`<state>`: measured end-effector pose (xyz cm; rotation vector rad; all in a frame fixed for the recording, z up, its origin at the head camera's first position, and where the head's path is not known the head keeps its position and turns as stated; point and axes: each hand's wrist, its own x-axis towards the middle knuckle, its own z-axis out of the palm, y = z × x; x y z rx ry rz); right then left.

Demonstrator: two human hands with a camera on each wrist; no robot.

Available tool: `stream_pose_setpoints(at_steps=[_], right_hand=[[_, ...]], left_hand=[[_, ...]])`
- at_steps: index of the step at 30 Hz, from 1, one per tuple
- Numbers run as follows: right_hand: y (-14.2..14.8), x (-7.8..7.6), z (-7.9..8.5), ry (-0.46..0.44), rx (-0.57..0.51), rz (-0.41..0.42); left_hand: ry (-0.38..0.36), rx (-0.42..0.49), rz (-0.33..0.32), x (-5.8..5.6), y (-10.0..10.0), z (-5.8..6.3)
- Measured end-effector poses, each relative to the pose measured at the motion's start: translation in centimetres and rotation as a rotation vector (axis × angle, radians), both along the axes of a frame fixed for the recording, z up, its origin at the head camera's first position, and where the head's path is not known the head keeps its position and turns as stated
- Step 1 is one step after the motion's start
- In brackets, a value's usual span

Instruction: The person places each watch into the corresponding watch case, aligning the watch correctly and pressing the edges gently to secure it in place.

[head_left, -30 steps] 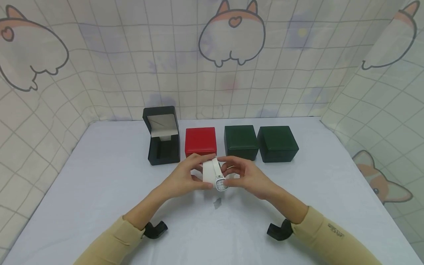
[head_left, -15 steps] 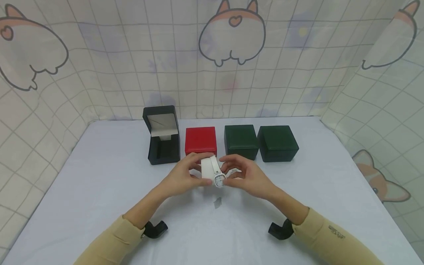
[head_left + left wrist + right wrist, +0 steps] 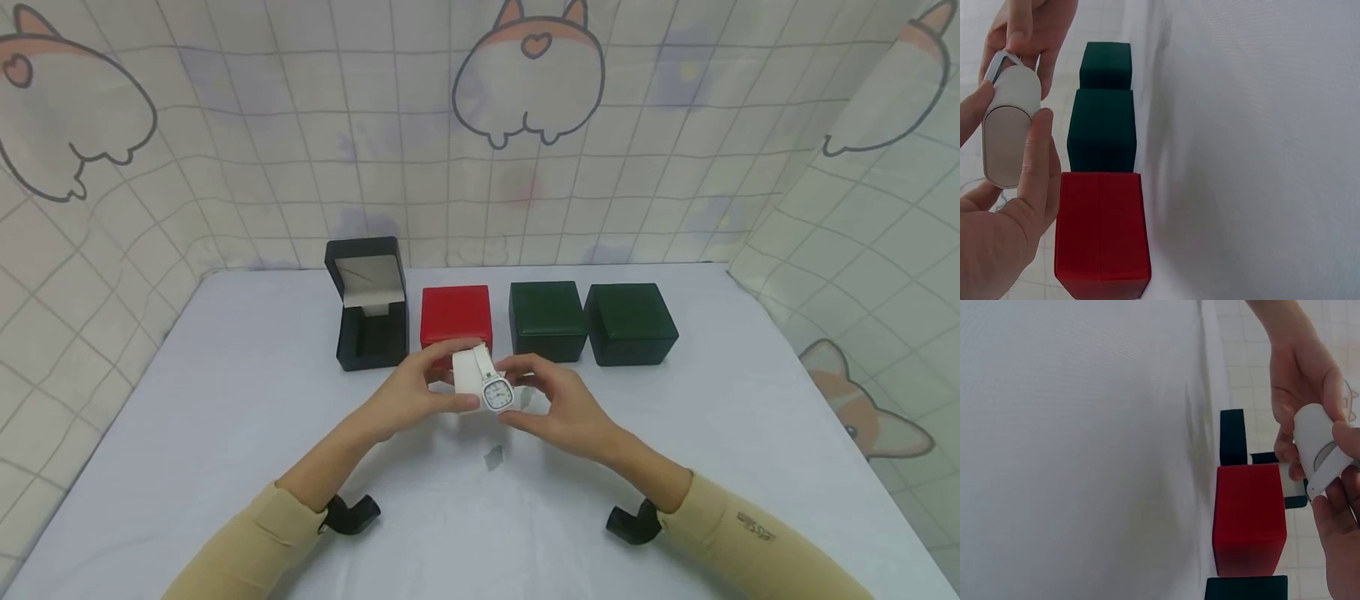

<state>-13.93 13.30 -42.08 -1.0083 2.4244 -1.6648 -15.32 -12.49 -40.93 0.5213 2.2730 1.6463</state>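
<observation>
A white wristwatch (image 3: 498, 393) with a squarish dial lies along a white watch pillow (image 3: 467, 375), low over the table. My left hand (image 3: 408, 392) grips the pillow between thumb and fingers at its left side. In the left wrist view the flat oval end of the pillow (image 3: 1007, 147) faces the camera. My right hand (image 3: 566, 412) holds the watch, thumb near the lower edge of the dial and fingers at the far side. The right wrist view shows the white strap (image 3: 1333, 467) pinched and standing partly away from the pillow.
An open black watch box (image 3: 371, 362) with a pale lid lining stands at the back left. To its right come a closed red box (image 3: 455, 308) and two closed green boxes (image 3: 547, 308), (image 3: 632, 310). A small grey patch (image 3: 493, 457) lies on the white tablecloth.
Both hands have shifted the watch and pillow slightly away from the body and left. The right thumb has slid down off the dial, leaving its whole face visible.
</observation>
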Motion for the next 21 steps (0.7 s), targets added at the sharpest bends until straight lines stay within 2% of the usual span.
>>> stream_pose_setpoints(at_steps=[6,15,21], right_hand=[[-0.31,0.0,-0.35,0.094,-0.003,-0.031],[-0.6,-0.17,-0.25,0.184,-0.013,-0.103],[-0.54,-0.27,-0.12,0.218,-0.029,-0.118]], left_hand=[[-0.019,0.046,0.007,0.14,0.24,0.02],[-0.102,0.15,0.106,0.22,0.94,-0.17],[-0.163,0.226,0.107,0.26,0.92,-0.34]])
